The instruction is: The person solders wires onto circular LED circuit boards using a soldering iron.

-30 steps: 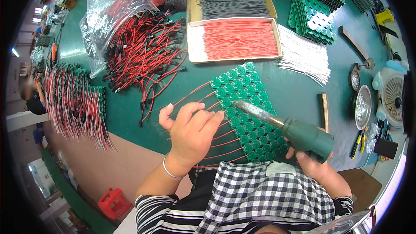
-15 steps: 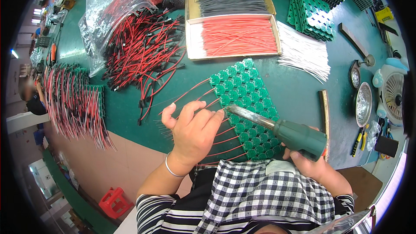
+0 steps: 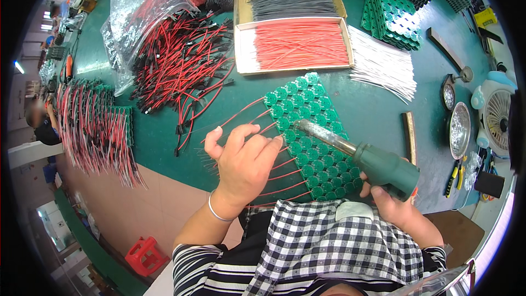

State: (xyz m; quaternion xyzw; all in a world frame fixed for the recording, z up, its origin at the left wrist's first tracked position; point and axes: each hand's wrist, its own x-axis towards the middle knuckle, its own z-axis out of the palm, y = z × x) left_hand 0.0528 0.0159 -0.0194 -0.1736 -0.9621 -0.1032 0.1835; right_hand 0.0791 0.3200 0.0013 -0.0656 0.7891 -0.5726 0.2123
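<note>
A green circuit board panel (image 3: 313, 111) made up of several round boards lies on the table, with red wires (image 3: 286, 177) extending from its left edge. My left hand (image 3: 244, 159) is closed at that edge, thumb and forefinger pinched together on a red wire mostly hidden by the fingers. Thin strands show left of this hand. Gripped by its handle in my right hand (image 3: 386, 203) is a green pistol-shaped soldering iron (image 3: 386, 171) with a metal barrel. Its tip is over the panel, a little apart from my left fingertips.
Beyond the panel, a cardboard box (image 3: 236, 49) holds red and dark wires, beside loose white wires (image 3: 383, 63). A pile of red-black connector leads (image 3: 181, 60) lies left, wired panels (image 3: 96, 131) farther left. A metal bowl (image 3: 459, 131), wooden strip (image 3: 410, 137) and fan (image 3: 497, 120) are right.
My right hand has drawn the soldering iron slightly right, lifting its tip away from my left fingertips and over the panel. The left hand stays nearly still at the panel's edge.
</note>
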